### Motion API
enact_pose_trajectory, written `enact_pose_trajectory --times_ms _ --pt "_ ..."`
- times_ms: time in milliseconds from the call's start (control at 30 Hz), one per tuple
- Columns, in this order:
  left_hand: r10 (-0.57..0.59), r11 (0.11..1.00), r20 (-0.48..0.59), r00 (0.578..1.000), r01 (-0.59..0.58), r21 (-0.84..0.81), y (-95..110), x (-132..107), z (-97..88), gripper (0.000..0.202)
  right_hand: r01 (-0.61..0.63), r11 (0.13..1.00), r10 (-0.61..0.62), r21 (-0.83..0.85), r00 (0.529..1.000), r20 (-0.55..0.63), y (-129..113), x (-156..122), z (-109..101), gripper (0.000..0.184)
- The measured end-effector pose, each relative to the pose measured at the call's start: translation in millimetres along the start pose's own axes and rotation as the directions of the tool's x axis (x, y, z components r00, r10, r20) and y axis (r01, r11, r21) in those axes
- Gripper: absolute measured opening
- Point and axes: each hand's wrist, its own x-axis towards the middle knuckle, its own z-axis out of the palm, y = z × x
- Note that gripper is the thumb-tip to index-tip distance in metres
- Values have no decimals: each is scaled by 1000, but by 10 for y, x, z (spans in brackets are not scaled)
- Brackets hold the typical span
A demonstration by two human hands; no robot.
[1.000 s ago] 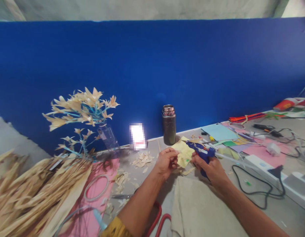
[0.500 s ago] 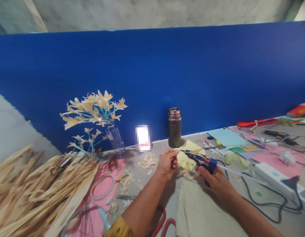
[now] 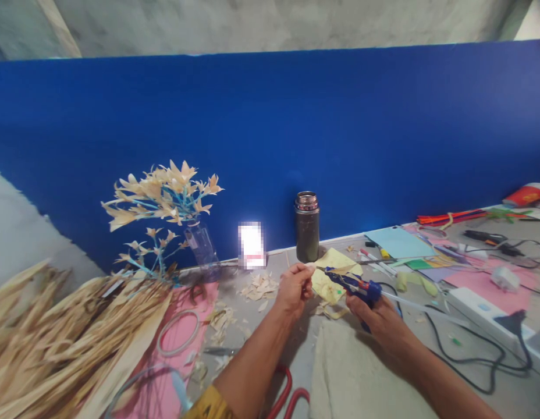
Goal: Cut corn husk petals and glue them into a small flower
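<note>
My right hand (image 3: 377, 311) is wrapped round a blue hot glue gun (image 3: 355, 284), with a long clear glue stick (image 3: 422, 306) trailing from its back end. The gun's nozzle points left, right at the fingertips of my left hand (image 3: 296, 285). Those fingers are pinched together on something too small to make out. Beneath the gun lies a crumpled yellow paper (image 3: 327, 289). A small heap of pale husk petals (image 3: 260, 286) sits left of my left hand.
A dark thermos (image 3: 307, 230) stands open behind my hands. Dried corn husks (image 3: 56, 331) pile up at left, by a plastic bottle (image 3: 201, 241) of husk flowers (image 3: 165, 189). Red-handled scissors (image 3: 284, 390) lie near me. A white power strip (image 3: 483, 317) and black cables (image 3: 462, 355) are at right.
The view has shifted very slightly. Both hands and the glue gun keep nearly the same pose, nozzle still at my left fingertips.
</note>
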Motion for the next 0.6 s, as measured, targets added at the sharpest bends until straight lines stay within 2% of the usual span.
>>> enact_pose_trajectory --times_ms 200,367,533,600 --pt "22 1000 -2 1000 -22 4 -15 20 -4 45 -82 996 82 46 997 -2 30 13 14 48" --pt "18 1000 6 1000 -18 0 -25 26 -15 45 -76 997 75 21 997 15 39 17 18 42" --pt "20 1000 11 1000 -20 -16 -28 29 -29 45 -100 995 100 -14 995 3 87 18 16 45" --pt "11 1000 14 1000 -11 -28 -27 31 -29 46 -45 997 44 -56 999 -22 101 16 21 46"
